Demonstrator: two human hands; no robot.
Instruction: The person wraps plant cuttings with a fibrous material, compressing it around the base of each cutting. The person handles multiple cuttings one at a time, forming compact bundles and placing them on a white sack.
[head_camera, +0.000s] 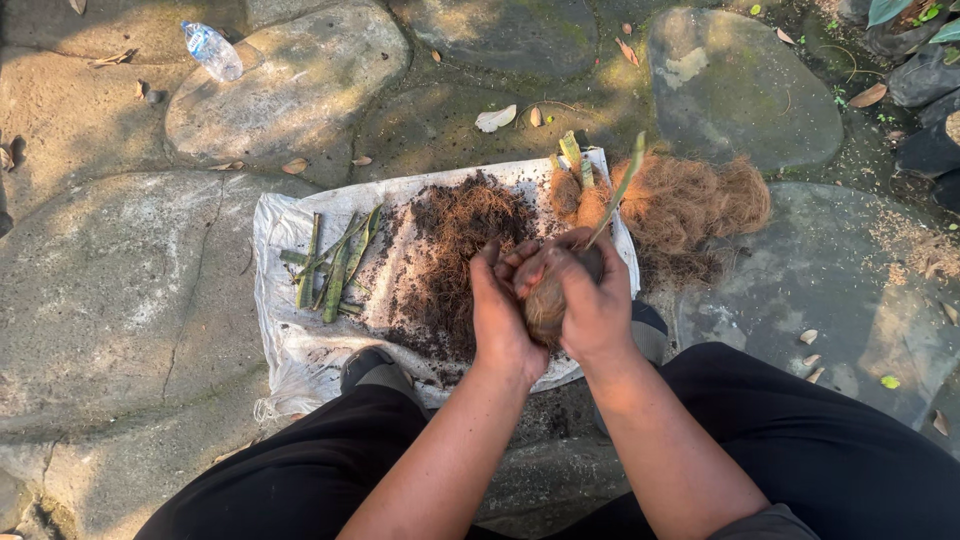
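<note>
Hands, left (500, 315) and right (590, 300), close together around a fibre ball (545, 305) with a green leaf cutting (620, 190).

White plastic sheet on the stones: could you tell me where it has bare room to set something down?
The white plastic sheet is bare at its left edge, beside the green leaf cuttings. Its middle is crowded with dark brown fibre and soil; both hands, left hand and right hand, cover its near right.

— Where's the fibre ball (548, 305)?
— Between both hands, above the sheet's (290, 225) near edge; cuttings (333, 265) lie left, soil heap (455, 250) middle.
— Loose fibre (690, 200)?
— Over the far right corner — seemingly spilling off.
</note>
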